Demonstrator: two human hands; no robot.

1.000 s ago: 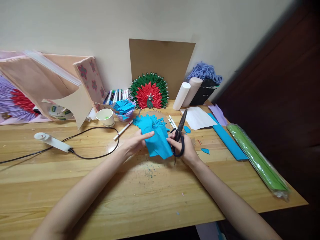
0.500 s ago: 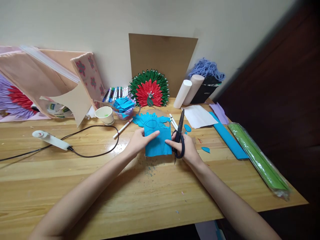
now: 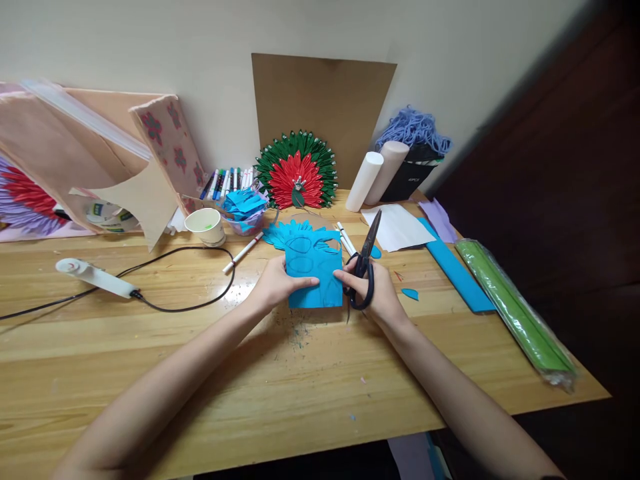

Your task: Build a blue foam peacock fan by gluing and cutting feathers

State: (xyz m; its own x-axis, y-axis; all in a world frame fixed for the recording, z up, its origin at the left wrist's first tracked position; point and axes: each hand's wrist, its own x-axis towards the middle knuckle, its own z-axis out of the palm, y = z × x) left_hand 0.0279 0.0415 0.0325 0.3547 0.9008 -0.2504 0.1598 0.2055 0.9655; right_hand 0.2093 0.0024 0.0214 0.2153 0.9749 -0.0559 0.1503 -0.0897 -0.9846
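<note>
My left hand (image 3: pixel 281 283) pinches the left edge of a blue crepe paper piece (image 3: pixel 313 270), thumb on its front. Dark oval outlines are drawn on the paper, and its upper right has a cut-out gap. My right hand (image 3: pixel 371 288) is closed around black-handled scissors (image 3: pixel 369 250), their blades pointing up and away from me. The right thumb also presses the paper's right edge. Behind the paper lies a cluster of blue petals (image 3: pixel 286 233), partly covered. Loose blue petals (image 3: pixel 410 294) rest on the table right of the scissors.
A red and green petal fan (image 3: pixel 296 172) stands against a brown board (image 3: pixel 320 100). To the left are a paper cup (image 3: pixel 206 228), a bowl of blue scraps (image 3: pixel 244 212) and a glue gun (image 3: pixel 100 277) with its cable. Green wrapped paper (image 3: pixel 517 313) lies along the right.
The paper's front now shows more drawn outlines. The scissors have tilted further right in my right hand. The whole view has shifted slightly.
</note>
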